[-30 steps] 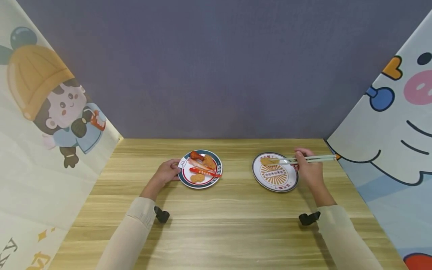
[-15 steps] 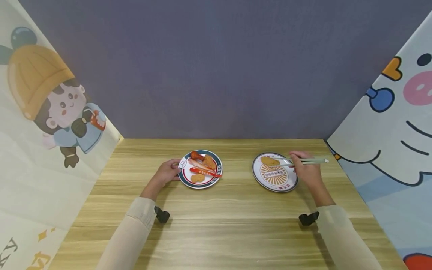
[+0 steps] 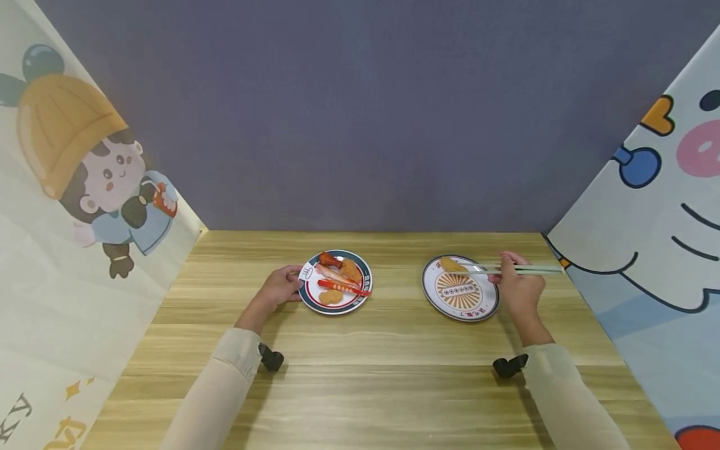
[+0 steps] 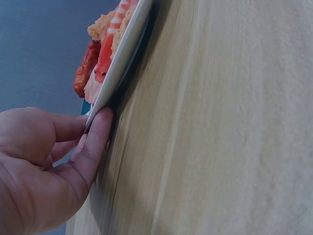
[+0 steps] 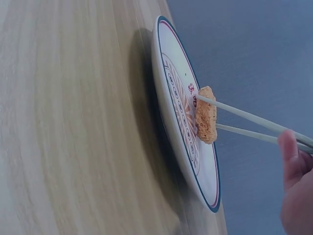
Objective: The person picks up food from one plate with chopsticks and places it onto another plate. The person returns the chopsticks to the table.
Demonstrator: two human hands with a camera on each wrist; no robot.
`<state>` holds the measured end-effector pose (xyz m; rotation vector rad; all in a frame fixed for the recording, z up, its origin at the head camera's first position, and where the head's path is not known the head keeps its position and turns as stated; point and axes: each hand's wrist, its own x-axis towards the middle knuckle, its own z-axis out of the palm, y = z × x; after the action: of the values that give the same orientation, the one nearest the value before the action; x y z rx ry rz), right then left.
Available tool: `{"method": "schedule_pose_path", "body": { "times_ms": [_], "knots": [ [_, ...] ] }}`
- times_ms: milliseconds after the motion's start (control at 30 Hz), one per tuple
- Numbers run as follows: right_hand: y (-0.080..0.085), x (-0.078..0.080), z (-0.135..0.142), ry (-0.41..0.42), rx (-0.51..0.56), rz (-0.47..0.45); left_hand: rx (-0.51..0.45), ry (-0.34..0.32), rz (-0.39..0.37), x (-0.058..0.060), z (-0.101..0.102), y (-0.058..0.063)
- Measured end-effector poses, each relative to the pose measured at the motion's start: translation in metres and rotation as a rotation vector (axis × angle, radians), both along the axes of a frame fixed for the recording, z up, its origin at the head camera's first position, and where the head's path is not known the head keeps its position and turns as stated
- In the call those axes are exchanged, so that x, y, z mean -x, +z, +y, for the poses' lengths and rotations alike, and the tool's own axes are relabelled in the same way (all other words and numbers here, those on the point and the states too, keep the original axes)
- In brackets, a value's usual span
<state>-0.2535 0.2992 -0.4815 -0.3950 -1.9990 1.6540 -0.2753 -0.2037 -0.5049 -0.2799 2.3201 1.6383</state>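
In the head view, my left hand [image 3: 279, 286] pinches the left rim of a plate [image 3: 364, 290] with a dark green border. The left wrist view shows the thumb above and fingers under that plate's edge. On it lie a drumstick [image 3: 329, 259], a red-striped shrimp [image 3: 342, 287], a pale pink piece [image 3: 330, 274] and two breaded pieces. My right hand [image 3: 520, 289] grips pale green chopsticks [image 3: 537, 269] over a second plate [image 3: 475, 307]. Their tips lie at either side of a breaded nugget [image 5: 206, 117] near that plate's far rim; whether they squeeze it I cannot tell.
Both plates stand on a wood-grain table [image 3: 360, 387], with bare table between them. A grey-blue wall [image 3: 360, 125] rises behind. Printed cartoon panels [image 3: 107, 187] close in the left and right sides. A small black device [image 3: 272, 359] sits at each wrist.
The right hand with the chopsticks has moved left, then back right. The nugget has turned and shifted slightly towards the plate's far rim. The left hand keeps its hold on the plate.
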Motion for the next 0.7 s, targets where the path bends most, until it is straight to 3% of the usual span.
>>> {"method": "schedule_pose_path", "body": {
  "times_ms": [167,500,700],
  "knots": [
    [-0.0018,0.0020,0.0022,-0.033,0.078,-0.005,0.006,-0.001,-0.001,0.0010,-0.0004,-0.0010],
    [-0.0101,0.0035,0.0063,-0.045,0.090,0.019,-0.009,0.003,0.005,0.0007,-0.0008,-0.0027],
    [-0.0051,-0.0004,0.0037,-0.043,0.147,0.005,-0.028,-0.002,0.032,0.0012,-0.0004,-0.0049]
  ]
}}
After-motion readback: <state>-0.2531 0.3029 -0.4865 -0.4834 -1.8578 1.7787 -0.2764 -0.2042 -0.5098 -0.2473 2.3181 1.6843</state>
